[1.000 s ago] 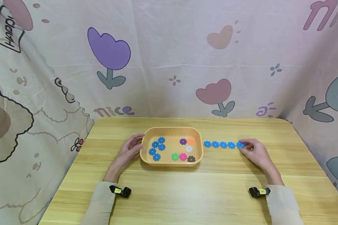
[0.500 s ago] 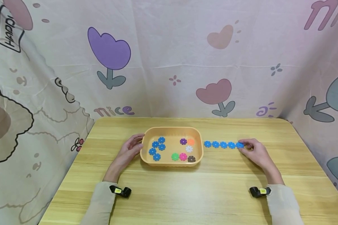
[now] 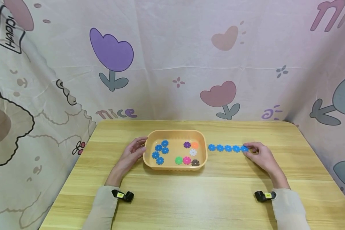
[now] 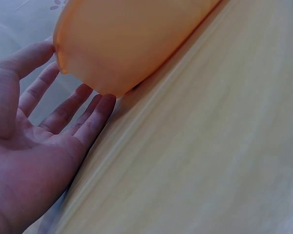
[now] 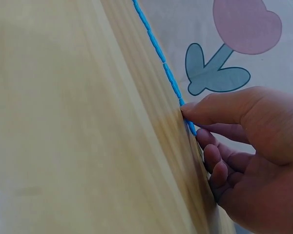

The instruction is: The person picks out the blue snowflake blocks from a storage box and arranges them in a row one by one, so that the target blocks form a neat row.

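In the head view, my right hand (image 3: 261,156) pinches the rightmost blue notched plastic disc (image 3: 244,148) between thumb and fingers, flat on the tabletop. That disc ends a straight row of several blue discs (image 3: 228,148), which runs right from the tray; the right wrist view shows the row (image 5: 156,48) edge-on. My left hand (image 3: 132,155) rests against the left end of the yellow-orange plastic tray (image 3: 175,167). The left wrist view shows its extended fingers (image 4: 95,119) touching the tray's end wall (image 4: 132,44). Several blue discs (image 3: 158,148) lie in the tray's left half.
Inside the tray's right half lie single discs: purple (image 3: 187,144), orange (image 3: 195,145), white (image 3: 193,152), green (image 3: 179,160), pink (image 3: 187,160) and brown (image 3: 195,162). A printed cloth (image 3: 166,57) hangs behind the wooden table (image 3: 184,201).
My right hand has shifted the rightmost blue disc very slightly left, against its neighbour in the row. My left hand and the tray stay where they were.
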Motion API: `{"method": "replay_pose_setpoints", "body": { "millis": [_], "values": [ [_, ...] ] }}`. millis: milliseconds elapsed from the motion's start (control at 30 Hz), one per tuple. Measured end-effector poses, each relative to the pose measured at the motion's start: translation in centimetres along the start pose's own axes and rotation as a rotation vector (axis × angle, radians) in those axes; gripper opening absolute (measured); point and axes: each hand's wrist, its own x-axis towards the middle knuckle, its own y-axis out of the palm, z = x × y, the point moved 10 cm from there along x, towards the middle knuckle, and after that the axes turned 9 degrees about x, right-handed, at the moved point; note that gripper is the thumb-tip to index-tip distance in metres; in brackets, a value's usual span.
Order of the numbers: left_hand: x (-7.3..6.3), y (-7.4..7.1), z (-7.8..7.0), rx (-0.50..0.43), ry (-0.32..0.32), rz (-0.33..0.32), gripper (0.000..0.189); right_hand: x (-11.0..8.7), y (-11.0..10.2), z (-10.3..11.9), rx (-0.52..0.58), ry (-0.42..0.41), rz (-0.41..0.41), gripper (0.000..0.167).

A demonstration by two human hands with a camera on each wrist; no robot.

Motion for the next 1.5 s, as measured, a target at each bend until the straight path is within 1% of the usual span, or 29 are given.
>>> {"method": "replay_pose_setpoints", "body": {
  "millis": [300, 467, 567, 667, 867, 1033, 1233, 1333, 1500],
  "values": [
    [0.0, 0.1, 0.0, 0.010, 0.002, 0.002, 0.051, -0.4, -0.3, -0.3, 0.022, 0.007, -0.009, 0.039],
    [-0.1, 0.2, 0.1, 0.004, -0.005, 0.001, 0.051, -0.6, -0.7, 0.6, 0.059, -0.028, -0.051, 0.038],
    [-0.2, 0.1, 0.2, 0.005, -0.008, 0.000, 0.051, -0.6, -0.9, 2.1, 0.098, -0.062, -0.068, 0.036],
    [-0.2, 0.2, 0.2, 0.005, -0.008, -0.001, 0.051, -0.5, -0.8, 4.1, 0.134, -0.102, -0.071, 0.035],
    [-0.1, 0.1, 0.2, 0.007, -0.002, -0.002, 0.051, -0.5, 0.1, 7.7, 0.194, -0.164, -0.056, 0.034],
    [0.1, 0.0, 0.1, 0.013, -0.002, -0.002, 0.051, -0.7, 1.4, 10.3, 0.257, -0.229, -0.030, 0.033],
    [0.2, 0.0, 0.0, 0.019, -0.001, -0.001, 0.052, -0.9, 3.3, 13.2, 0.322, -0.284, 0.006, 0.031],
    [0.1, -0.1, 0.0, 0.022, -0.003, -0.001, 0.052, -0.7, 4.4, 14.3, 0.338, -0.295, 0.028, 0.031],
    [0.1, -0.1, 0.2, 0.023, -0.015, -0.004, 0.052, -0.4, 6.5, 15.8, 0.373, -0.285, 0.070, 0.034]
  ]
}}
